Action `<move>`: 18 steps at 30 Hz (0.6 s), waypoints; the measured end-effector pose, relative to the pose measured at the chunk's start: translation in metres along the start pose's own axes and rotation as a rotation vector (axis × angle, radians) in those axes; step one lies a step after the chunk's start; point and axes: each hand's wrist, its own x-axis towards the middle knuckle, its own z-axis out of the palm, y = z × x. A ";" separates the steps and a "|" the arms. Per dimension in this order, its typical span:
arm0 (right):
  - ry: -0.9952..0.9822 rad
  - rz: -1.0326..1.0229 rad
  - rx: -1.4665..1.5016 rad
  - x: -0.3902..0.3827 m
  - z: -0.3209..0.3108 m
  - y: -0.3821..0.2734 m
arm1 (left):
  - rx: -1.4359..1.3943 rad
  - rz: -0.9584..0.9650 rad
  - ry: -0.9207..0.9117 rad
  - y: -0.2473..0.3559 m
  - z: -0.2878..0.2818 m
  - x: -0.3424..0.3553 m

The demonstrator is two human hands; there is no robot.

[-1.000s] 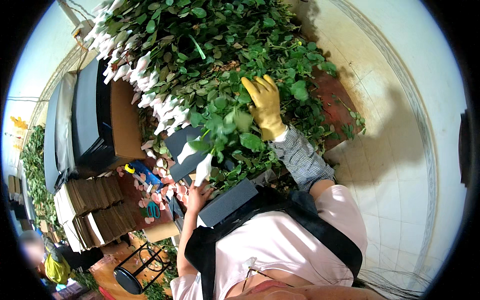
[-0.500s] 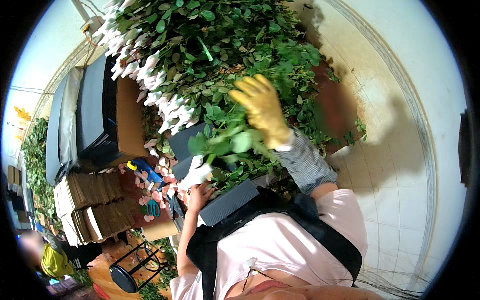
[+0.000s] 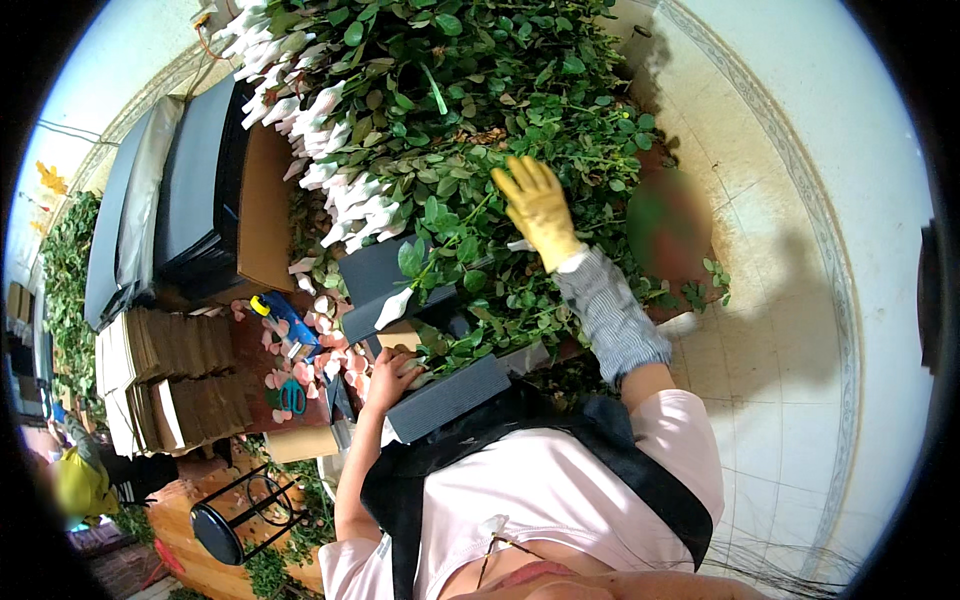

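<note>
My left hand (image 3: 393, 378) is bare. Its fingers are apart and rest by a small brown cardboard piece (image 3: 399, 337) and some green leaves, beside a black corrugated strip (image 3: 450, 398) near my body. A single rose with a white sleeve over its bud (image 3: 395, 308) lies across a dark corrugated sheet (image 3: 385, 272), its leafy stem running up to the right. In a yellow glove, my right hand (image 3: 540, 212) hovers over or touches the leafy stems (image 3: 500, 265) with fingers spread. Beyond it is a big pile of roses (image 3: 450, 90), white-sleeved buds at the left.
Stacked dark sheets (image 3: 195, 190) in a carton and brown cardboard pieces (image 3: 175, 375) stand left. Teal scissors (image 3: 292, 397), a blue-and-yellow tool (image 3: 285, 325) and pink petals lie nearby. A black stool (image 3: 217, 532) stands lower left; a person in a yellow top (image 3: 85, 485) is beyond.
The white-sleeved rose has moved up from beside my left hand and now lies on the dark sheet. My gloved right hand has shifted slightly right. The view has turned a little.
</note>
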 end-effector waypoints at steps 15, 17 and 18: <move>-0.678 -0.254 0.983 -0.031 -0.080 -0.037 | -0.066 -0.124 0.050 -0.029 0.020 -0.021; -0.874 -0.085 0.798 -0.072 -0.041 -0.031 | 0.127 -0.048 0.062 -0.004 0.009 -0.011; -0.949 -0.066 0.724 -0.098 -0.018 -0.032 | 0.106 -0.009 0.030 0.008 -0.001 -0.004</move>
